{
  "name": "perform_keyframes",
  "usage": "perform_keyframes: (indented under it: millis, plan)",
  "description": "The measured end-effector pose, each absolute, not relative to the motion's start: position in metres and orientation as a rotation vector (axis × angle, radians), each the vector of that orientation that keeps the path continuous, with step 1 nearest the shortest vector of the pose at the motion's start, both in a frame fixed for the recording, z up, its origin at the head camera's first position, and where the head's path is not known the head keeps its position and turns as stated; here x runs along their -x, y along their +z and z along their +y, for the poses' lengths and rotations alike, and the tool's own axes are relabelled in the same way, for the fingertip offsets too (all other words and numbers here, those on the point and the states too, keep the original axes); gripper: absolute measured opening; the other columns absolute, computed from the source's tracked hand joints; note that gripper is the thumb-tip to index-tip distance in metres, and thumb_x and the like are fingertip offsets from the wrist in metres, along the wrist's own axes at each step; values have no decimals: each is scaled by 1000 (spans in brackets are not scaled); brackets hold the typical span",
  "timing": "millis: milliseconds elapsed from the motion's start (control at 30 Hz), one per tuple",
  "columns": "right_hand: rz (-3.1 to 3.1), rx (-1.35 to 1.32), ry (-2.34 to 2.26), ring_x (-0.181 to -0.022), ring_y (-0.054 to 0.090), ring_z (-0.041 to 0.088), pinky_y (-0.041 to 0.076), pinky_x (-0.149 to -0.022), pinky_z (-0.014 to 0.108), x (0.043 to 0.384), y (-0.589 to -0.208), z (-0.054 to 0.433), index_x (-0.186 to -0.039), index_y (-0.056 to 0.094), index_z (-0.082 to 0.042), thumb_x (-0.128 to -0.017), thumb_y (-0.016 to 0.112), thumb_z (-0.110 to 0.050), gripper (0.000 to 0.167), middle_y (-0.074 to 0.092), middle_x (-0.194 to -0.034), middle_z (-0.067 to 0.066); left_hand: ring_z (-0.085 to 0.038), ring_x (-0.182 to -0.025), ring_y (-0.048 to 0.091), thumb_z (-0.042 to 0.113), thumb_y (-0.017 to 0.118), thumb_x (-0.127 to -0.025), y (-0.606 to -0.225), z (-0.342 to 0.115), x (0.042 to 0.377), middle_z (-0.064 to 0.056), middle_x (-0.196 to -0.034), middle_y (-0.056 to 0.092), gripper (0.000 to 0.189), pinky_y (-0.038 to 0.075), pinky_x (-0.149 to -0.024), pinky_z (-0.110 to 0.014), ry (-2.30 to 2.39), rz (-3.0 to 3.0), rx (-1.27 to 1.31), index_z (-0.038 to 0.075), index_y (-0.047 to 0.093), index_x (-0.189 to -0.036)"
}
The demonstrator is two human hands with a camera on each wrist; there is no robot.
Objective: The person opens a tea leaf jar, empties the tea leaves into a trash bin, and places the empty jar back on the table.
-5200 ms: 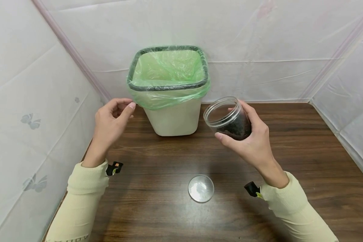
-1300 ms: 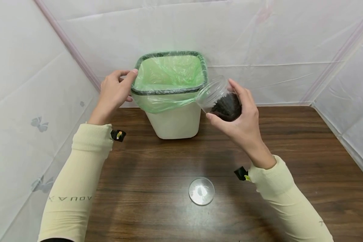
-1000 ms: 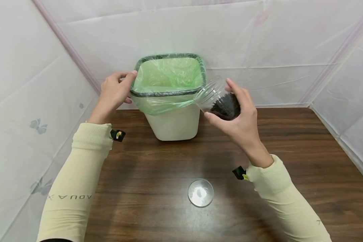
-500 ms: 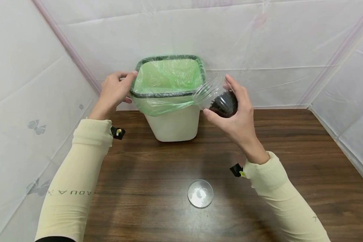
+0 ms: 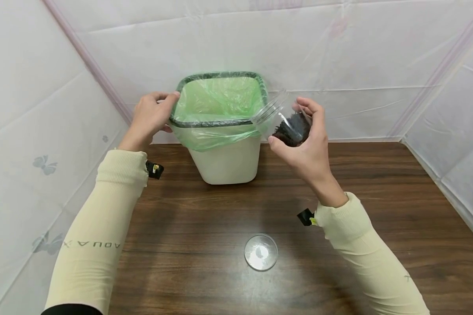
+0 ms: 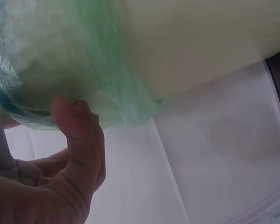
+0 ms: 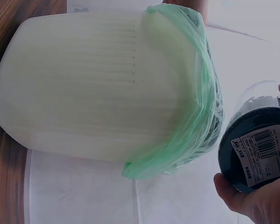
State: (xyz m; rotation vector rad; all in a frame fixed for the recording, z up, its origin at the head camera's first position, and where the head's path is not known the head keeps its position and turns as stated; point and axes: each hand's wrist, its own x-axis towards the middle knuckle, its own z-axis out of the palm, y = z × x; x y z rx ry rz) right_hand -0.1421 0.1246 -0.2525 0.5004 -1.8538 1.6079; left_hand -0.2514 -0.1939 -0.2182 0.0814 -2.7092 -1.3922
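Note:
A whitish trash can (image 5: 225, 164) stands upright against the back wall, lined with a green plastic bag (image 5: 209, 139) held by a dark ring at the rim. My left hand (image 5: 147, 116) grips the can's left rim, thumb on top; the left wrist view has fingers (image 6: 77, 135) curled at the bagged edge. A clear jar (image 5: 269, 114), partly filled with a dark, shredded-looking material (image 5: 293, 130), is in my right hand (image 5: 313, 151). It is tipped left, its mouth at the can's right rim. In the right wrist view, a barcode label (image 7: 261, 153) shows on its base.
A round clear lid (image 5: 261, 252) lies flat on the dark wooden table (image 5: 197, 218), in front of the can. White sheeting (image 5: 358, 65) encloses the table at the back and both sides.
Since the oldest frame, my left hand has risen to the can's rim and taken hold. My right hand has brought the jar up and left to the can, tilting it further in the latest frames.

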Motion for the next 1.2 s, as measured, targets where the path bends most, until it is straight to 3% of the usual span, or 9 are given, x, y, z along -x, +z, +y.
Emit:
perform_keyframes:
  millis: [267,567,900,1200]
  plan:
    - [-1881,-491,1607,-116,51,21,44,-90,30,144,-249,123,-135,47,4,-71,79,1,71,52,-129,21,-17,-84,61,61,49,-98,-217,-195,255,-15,-132,51,74,59,-65,-28,-1431,-2703,-102,7,51,-148]
    - [-1836,-530,1593,-100,54,17,49,-81,28,149,-249,120,-137,50,7,-74,79,1,70,55,-127,20,-16,-84,61,59,51,-97,-219,-196,258,-13,-134,50,72,59,-64,-28,-1447,-2715,-110,10,48,-150]
    - [-1821,-530,1562,-99,54,16,50,-78,26,155,-249,120,-138,52,8,-74,79,1,69,57,-125,19,-14,-73,64,50,56,-99,-218,-192,260,-10,-121,56,66,59,-61,-29,-1421,-2738,-129,11,47,-151]
    - [-1883,-482,1585,-104,54,18,50,-81,27,158,-243,123,-139,52,4,-75,79,-1,70,57,-127,20,-13,-87,61,33,49,-101,-217,-188,263,-14,-139,53,60,57,-63,-25,-1436,-2787,-154,11,39,-156]
